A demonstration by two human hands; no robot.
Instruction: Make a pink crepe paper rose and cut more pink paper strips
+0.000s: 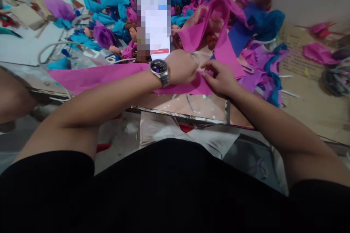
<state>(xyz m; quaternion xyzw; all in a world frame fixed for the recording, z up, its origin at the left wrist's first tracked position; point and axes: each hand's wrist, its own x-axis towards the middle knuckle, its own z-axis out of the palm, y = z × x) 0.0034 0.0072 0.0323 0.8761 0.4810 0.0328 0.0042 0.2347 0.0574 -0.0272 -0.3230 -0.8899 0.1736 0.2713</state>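
A long strip of pink crepe paper (104, 74) lies across the board in front of me, running from the left to under my hands. My left hand (182, 67), with a steel watch (160, 70) on its wrist, is closed on the strip; a metal ring-like piece (195, 58) shows at its fingers. My right hand (220, 76) pinches the same strip just to the right, fingers curled on its edge. From there the pink paper rises in a loop (216, 22) toward the back.
A heap of blue, purple and pink paper flowers (109, 25) fills the back of the table. A phone (155, 25) stands upright behind my hands. Paper scraps (262, 76) lie at right on brown cardboard (300, 91). Another person's arm (11, 98) is at left.
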